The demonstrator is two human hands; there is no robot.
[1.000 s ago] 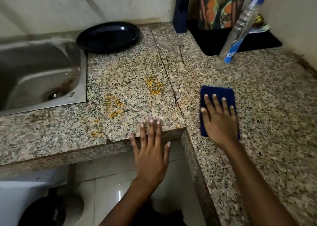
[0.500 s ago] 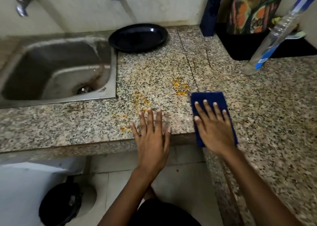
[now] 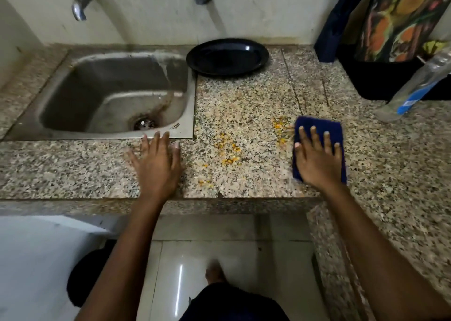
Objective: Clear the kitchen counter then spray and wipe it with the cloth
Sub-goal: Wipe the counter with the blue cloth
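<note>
Fingers (image 3: 314, 137) of our right hand (image 3: 317, 159): straight, spread, pressed flat on the blue cloth (image 3: 317, 128); nothing curled round it. Fingers of our left hand (image 3: 157, 164): likewise straight and slightly spread, palm down on the counter (image 3: 73, 169), holding nothing; the hand is blurred.

Cloth: dark blue, rectangular, lying flat on the granite under our right palm, its far edge showing beyond the fingertips. Its left edge sits just beside the nearest patch of crumbs.

Crumbs (image 3: 227, 150): yellow-orange bits, scattered over the counter between our two hands, in several small clusters running from near the cloth toward the front edge.

Spray bottle (image 3: 415, 91): clear, blue label, standing on the counter to the right of the cloth, apart from it, partly cut off by the frame.

Sink (image 3: 109, 96): steel, set into the counter at left; our left fingertips lie near its front rim.

Plate (image 3: 227, 57): black, round, at the back of the counter, just beside the sink's right rim.

Tap (image 3: 78, 6): metal, on the wall above the sink.
</note>
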